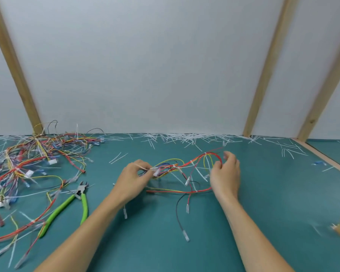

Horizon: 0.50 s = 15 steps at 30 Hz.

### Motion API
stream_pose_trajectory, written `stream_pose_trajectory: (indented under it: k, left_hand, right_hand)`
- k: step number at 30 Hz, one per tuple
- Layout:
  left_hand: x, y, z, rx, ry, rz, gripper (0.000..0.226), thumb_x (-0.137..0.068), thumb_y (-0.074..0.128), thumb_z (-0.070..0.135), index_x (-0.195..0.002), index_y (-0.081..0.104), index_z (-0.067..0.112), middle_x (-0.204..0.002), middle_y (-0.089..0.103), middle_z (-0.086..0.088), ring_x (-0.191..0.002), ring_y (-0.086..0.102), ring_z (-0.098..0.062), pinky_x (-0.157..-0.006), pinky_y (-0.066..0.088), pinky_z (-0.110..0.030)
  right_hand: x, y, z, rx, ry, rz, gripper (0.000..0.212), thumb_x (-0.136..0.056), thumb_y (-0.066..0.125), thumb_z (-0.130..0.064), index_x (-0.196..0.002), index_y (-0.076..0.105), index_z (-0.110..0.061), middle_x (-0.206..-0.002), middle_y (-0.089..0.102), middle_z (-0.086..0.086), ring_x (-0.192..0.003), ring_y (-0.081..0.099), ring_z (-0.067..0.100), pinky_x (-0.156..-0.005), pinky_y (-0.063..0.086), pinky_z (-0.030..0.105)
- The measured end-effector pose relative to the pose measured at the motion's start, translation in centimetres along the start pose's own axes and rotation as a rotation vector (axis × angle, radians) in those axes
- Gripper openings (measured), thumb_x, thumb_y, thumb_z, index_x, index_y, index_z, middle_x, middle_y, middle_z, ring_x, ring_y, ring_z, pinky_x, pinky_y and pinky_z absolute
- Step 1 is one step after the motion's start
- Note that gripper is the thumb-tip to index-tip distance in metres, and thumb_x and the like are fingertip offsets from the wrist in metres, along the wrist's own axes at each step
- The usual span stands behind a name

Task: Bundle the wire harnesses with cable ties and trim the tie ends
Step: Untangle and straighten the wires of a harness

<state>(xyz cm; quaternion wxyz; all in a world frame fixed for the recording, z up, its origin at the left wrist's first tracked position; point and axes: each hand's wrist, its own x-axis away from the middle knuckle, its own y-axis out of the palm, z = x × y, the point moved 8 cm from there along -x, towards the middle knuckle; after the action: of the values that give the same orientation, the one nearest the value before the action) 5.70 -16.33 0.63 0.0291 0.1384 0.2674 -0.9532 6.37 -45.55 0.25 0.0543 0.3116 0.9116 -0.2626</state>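
Two hands grip one wire harness [185,169]: left hand [133,180] pinching, right hand [225,173] curled.

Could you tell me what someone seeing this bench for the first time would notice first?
Most striking is the wire harness held up mid-table between the left hand and the right hand, its red and yellow wires looping between them. To the left sprawls a big tangled pile of harnesses, with green-handled cutters lying beside it on the teal mat. Along the far edge lies a drift of white tie offcuts.
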Motion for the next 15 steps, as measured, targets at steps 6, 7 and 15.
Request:
stream_pose_trajectory:
  k: [6,7,15]
  left_hand:
    - [1.1,-0.7,-0.1,0.205,-0.03,-0.016,0.051,-0.072,0.067,0.062,-0.072,0.074,0.012,-0.065,0.067,-0.01,-0.061,0.05,-0.015,-0.06,0.034,-0.031]
    - [1.2,-1.2,-0.1,0.215,-0.031,0.015,0.049,-0.07,0.067,0.063,-0.071,0.075,0.014,-0.064,0.068,-0.007,-0.06,0.052,-0.014,-0.057,0.035,-0.03]
    - [1.9,-2.7,-1.1,0.183,-0.065,0.118,0.021,-0.084,0.077,0.011,-0.063,0.076,0.015,-0.054,0.066,0.001,-0.049,0.052,-0.007,-0.052,0.036,-0.023]
  right_hand:
    - [4.8,-0.7,-8.1,-0.121,-0.749,0.046,0.074,-0.071,0.043,0.01,-0.141,0.054,-0.013,-0.141,0.057,-0.001,-0.136,0.046,0.016,-0.124,0.022,0.031]
    - [5.7,0.6,-8.9,-0.105,-0.806,-0.078,0.075,-0.069,0.041,0.009,-0.138,0.057,-0.016,-0.137,0.06,-0.005,-0.131,0.049,0.012,-0.126,0.018,0.028]
    - [8.1,6.3,-6.5,0.157,-0.696,-0.603,0.045,-0.078,0.052,-0.03,-0.121,0.063,-0.035,-0.115,0.066,-0.023,-0.108,0.053,-0.001,-0.102,0.036,0.03]
